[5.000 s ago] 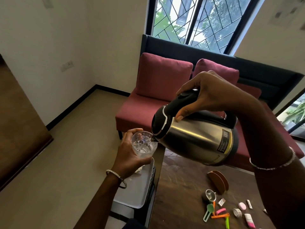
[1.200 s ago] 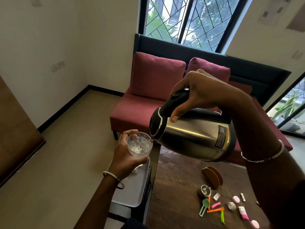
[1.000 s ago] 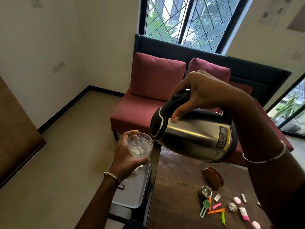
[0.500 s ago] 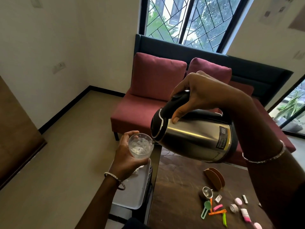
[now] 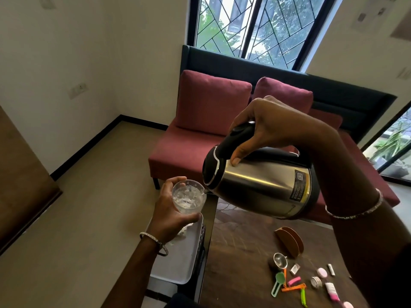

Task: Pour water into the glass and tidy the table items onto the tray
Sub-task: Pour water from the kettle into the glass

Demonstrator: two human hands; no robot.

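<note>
My right hand (image 5: 270, 127) grips the black handle of a steel kettle (image 5: 264, 187), which is tipped to the left with its spout at the rim of a clear glass (image 5: 188, 197). My left hand (image 5: 171, 215) holds that glass from below, in the air above a grey tray (image 5: 175, 267). Water shows inside the glass. On the dark wooden table (image 5: 240, 258) lie small items: a metal strainer (image 5: 279, 260), a green spoon (image 5: 278, 283), orange and pink clips (image 5: 293, 284), a pink tube (image 5: 332, 292) and a brown holder (image 5: 289, 241).
The tray sits lower than the table, just off its left edge. A maroon sofa (image 5: 200, 121) stands beyond the table under a window. Bare floor (image 5: 89, 207) spreads to the left.
Both hands hold nearly the same pose as before. The kettle stays tipped at the glass; the view has shifted only slightly.
</note>
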